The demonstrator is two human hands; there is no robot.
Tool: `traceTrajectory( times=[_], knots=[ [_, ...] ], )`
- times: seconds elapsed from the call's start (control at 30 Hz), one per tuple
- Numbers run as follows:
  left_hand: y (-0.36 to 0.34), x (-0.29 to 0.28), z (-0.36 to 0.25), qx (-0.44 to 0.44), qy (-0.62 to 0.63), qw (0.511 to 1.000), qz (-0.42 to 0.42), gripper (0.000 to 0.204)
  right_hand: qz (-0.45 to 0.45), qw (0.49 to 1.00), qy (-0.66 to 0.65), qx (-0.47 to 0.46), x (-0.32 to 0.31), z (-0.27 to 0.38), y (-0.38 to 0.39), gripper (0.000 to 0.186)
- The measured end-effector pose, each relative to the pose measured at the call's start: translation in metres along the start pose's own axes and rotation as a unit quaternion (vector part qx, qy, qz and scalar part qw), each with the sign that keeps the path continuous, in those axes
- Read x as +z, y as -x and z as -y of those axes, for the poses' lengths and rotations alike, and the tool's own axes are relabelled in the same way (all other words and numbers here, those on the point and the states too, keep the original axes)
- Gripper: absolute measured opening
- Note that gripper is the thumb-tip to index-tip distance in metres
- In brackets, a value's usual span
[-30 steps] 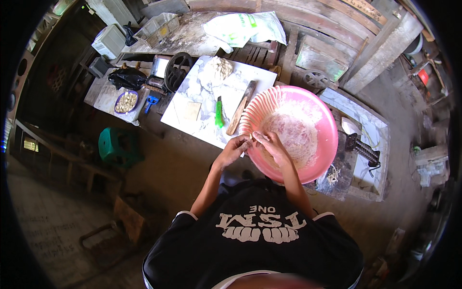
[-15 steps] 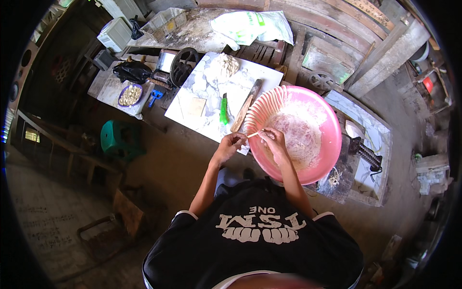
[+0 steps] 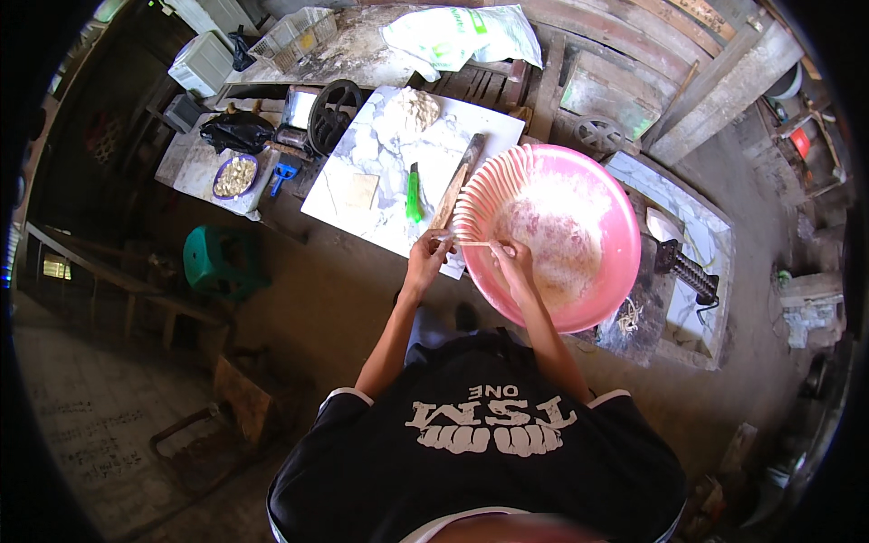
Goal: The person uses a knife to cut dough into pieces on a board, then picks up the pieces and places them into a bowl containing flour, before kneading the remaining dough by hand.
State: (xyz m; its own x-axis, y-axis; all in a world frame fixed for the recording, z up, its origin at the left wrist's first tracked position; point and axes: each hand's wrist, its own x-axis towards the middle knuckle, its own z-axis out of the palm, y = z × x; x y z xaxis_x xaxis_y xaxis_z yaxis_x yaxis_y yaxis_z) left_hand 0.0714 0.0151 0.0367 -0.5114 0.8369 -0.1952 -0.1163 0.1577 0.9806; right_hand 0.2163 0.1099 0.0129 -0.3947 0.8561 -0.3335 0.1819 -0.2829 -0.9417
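A thin pale strip of dough (image 3: 472, 242) stretches between my two hands. My left hand (image 3: 429, 257) pinches its left end, beside the edge of a white marbled board (image 3: 348, 222). With its fingers closed on the right end, my right hand (image 3: 514, 262) is over the near left part of a large pink basin (image 3: 625, 231). Flour dusts the basin's inside, and a row of similar dough strips (image 3: 480, 192) hangs along its left rim. On the board lie a green utility knife (image 3: 414, 195), a wooden stick (image 3: 450, 201), a small flat square piece (image 3: 361, 191) and a lump of dough (image 3: 416, 110).
Left of the board are a black handwheel (image 3: 335, 116), a blue-rimmed bowl of pale pieces (image 3: 235, 176) and a green plastic stool (image 3: 217, 262). A black ridged roller (image 3: 690, 273) sits right of the basin. Behind lies a white sack (image 3: 462, 38).
My hands have drawn slightly apart, and more of the strip now shows between them. The whole scene has shifted slightly up and left in view.
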Motion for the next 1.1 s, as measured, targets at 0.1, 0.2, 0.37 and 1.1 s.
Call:
traceTrajectory(
  times=[0.1,0.2,0.37,1.1],
  knots=[
    [0.001,0.001,-0.001,-0.015,0.003,1.000,-0.001,0.022,-0.020,0.999,0.041,-0.025,0.000,0.006,0.006,0.014],
    [0.000,0.001,0.003,-0.007,0.008,1.000,-0.001,0.024,-0.032,0.998,0.058,-0.024,0.000,0.009,0.010,0.019],
    [-0.006,0.004,0.014,0.008,0.047,0.999,0.005,0.024,-0.043,0.996,0.073,-0.021,0.001,-0.007,0.003,0.022],
    [-0.003,0.006,0.012,-0.003,0.005,1.000,-0.014,0.024,-0.035,0.972,0.212,-0.091,0.005,-0.004,0.006,0.021]
  ],
)
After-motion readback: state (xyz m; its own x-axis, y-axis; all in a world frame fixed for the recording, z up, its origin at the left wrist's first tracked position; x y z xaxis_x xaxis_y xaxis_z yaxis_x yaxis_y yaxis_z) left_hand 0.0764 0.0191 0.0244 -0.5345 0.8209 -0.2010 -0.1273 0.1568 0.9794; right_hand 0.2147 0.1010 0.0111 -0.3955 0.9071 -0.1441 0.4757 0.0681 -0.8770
